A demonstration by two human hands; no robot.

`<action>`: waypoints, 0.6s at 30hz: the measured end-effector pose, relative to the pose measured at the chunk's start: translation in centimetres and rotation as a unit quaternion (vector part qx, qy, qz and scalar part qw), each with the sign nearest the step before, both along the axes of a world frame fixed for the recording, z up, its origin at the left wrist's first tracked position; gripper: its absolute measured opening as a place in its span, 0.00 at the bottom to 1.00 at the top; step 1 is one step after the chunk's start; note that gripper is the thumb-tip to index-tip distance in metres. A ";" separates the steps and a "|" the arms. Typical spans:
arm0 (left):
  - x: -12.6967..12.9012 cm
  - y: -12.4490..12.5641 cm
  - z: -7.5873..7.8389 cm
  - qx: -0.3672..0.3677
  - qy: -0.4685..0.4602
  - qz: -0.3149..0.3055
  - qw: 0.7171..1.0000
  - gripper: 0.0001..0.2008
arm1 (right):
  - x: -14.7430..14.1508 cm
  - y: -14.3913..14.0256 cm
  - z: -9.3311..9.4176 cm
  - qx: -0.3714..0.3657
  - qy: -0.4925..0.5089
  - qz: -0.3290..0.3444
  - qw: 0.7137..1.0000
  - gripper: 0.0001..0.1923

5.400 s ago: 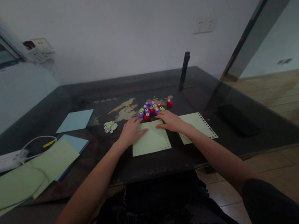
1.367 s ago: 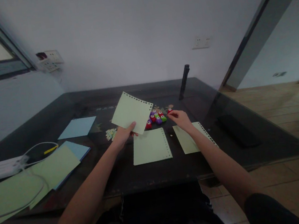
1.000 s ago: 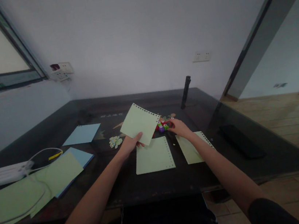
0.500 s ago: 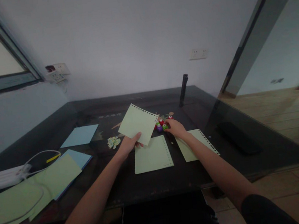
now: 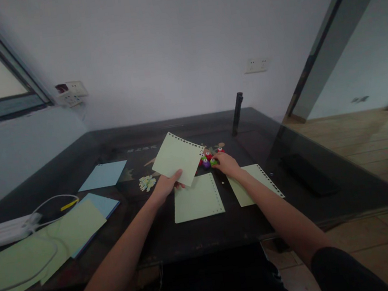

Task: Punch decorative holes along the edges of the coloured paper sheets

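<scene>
My left hand (image 5: pixel 166 186) holds a pale green sheet of paper (image 5: pixel 177 157) by its lower corner, lifted off the dark table (image 5: pixel 198 233); its far edge has a row of punched holes. My right hand (image 5: pixel 226 164) rests among a cluster of small coloured punches (image 5: pixel 208 160), red, purple and green, its fingers touching them; whether it grips one I cannot tell. A second green sheet (image 5: pixel 196 197) lies flat below the lifted one. A third green sheet (image 5: pixel 254 183) lies under my right forearm.
A heap of small paper cutouts (image 5: pixel 147 182) lies left of my left hand. Blue sheets (image 5: pixel 103 174) and large green sheets (image 5: pixel 42 242) cover the left side, with a white power strip (image 5: pixel 5 230) and cable. A dark upright bar (image 5: pixel 237 113) stands behind; a black flat object (image 5: pixel 308 175) lies right.
My left hand picked up a green sheet from the table and holds it raised. My right hand moved from the sheet to the cluster of punches and stays there.
</scene>
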State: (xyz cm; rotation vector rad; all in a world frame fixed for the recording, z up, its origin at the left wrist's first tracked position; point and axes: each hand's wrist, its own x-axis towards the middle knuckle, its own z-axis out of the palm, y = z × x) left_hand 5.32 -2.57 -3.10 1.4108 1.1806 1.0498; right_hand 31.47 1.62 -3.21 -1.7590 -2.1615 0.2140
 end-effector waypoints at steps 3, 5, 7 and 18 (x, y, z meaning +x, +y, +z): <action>0.2 -0.2 0.1 0.000 0.000 -0.003 1.000 0.16 | 0.1 -0.1 0.0 0.005 0.000 0.002 1.000 0.15; 0.3 -0.3 0.3 -0.001 0.000 -0.006 1.000 0.15 | 0.1 -0.2 0.2 0.021 0.026 -0.012 0.999 0.14; 0.4 -0.5 0.5 0.000 -0.007 -0.010 1.000 0.15 | 0.2 -0.4 0.7 0.040 0.088 -0.032 0.995 0.14; 2.6 -2.3 0.1 -0.029 -0.050 -0.034 0.998 0.18 | 1.3 -5.5 3.9 -0.117 0.539 0.052 0.833 0.20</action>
